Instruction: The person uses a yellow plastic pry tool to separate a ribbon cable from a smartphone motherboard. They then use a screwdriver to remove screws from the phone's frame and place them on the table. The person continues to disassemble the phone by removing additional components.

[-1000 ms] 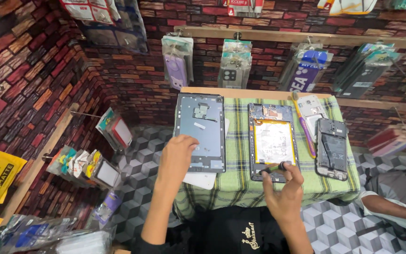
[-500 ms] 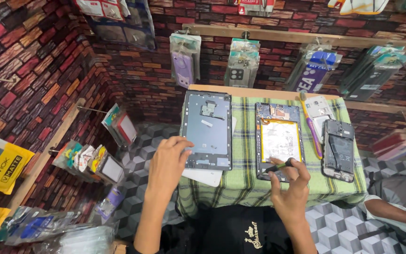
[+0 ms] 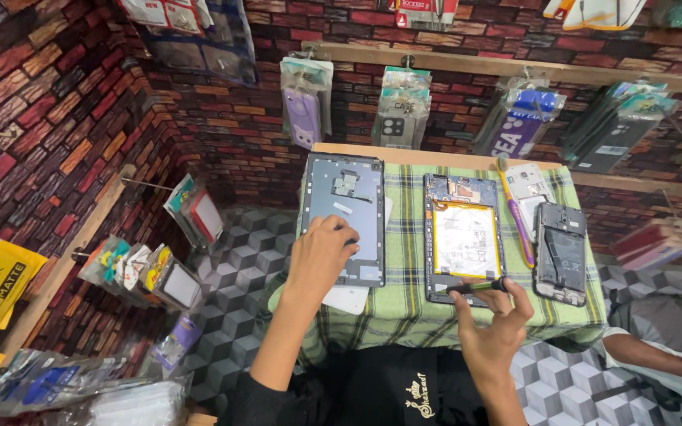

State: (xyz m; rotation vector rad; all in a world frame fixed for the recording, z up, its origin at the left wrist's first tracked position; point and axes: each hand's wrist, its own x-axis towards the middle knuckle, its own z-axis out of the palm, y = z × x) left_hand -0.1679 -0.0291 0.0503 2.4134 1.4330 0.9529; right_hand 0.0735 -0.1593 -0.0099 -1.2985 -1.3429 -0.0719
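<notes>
Pinching a screwdriver [image 3: 479, 286] crosswise, right hand [image 3: 492, 331] sits at the opened tablet's [image 3: 463, 237] near end; left hand [image 3: 319, 256], fingers curled, rests on the back cover [image 3: 345, 197].

We see a small table [image 3: 436, 151] draped in a green checked cloth [image 3: 404, 308] (wooden edge showing at the back). On the cloth lie a grey tablet back cover [image 3: 342, 214], an opened tablet [image 3: 462, 237], a purple-and-yellow tool [image 3: 516, 217], a white phone shell [image 3: 529, 189] and an opened dark phone [image 3: 560, 252].
</notes>
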